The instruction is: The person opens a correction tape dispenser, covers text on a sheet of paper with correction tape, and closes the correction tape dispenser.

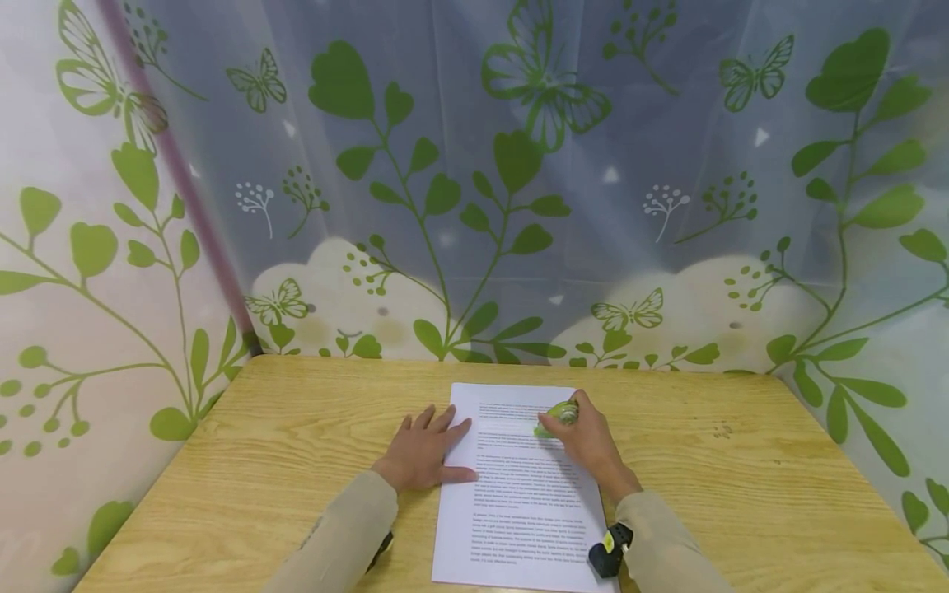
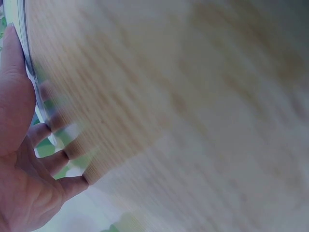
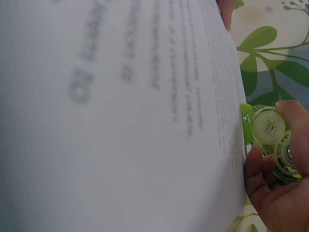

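Observation:
A green correction tape [image 1: 558,417] with clear sides and round reels [image 3: 268,126] is gripped between the thumb and fingers of my right hand [image 1: 591,441]. Its tip meets the upper right part of a printed sheet [image 1: 519,502], near the end of the text lines. The sheet lies on top of a stack of paper. My left hand [image 1: 426,451] rests at the stack's left edge, fingers spread, with the thumb and a fingertip over the margin. In the left wrist view that hand [image 2: 29,159] shows its spread fingers touching the wood.
The stack lies on a wooden table [image 1: 311,461]. A curtain [image 1: 445,206] with green leaves and butterflies hangs behind the table and along both sides. A black wrist device [image 1: 610,553] on the right sleeve overlaps the sheet's lower right corner.

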Action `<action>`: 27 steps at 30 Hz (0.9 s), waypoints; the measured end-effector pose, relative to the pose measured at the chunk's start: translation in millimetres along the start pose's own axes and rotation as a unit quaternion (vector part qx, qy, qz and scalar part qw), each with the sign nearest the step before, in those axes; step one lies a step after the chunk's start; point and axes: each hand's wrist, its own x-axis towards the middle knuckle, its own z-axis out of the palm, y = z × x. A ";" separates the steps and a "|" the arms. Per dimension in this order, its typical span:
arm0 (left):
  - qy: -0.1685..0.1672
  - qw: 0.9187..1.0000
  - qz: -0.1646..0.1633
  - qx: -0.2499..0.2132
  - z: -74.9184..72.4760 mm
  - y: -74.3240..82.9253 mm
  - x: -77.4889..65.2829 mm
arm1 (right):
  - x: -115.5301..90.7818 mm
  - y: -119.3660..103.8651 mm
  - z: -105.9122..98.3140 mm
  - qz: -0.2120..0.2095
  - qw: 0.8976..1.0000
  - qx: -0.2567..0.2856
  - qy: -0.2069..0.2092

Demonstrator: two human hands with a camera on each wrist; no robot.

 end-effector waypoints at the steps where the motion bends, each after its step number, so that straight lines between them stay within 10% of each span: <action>1: 0.001 1.000 0.001 0.000 0.0 0.0 0.0 | -0.1 0.2 -0.2 0.001 1.000 0.001 0.000; 27: -0.003 1.000 -0.001 -0.002 0.4 1.0 -0.5 | 2.5 3.7 -6.7 0.001 1.000 -0.009 0.001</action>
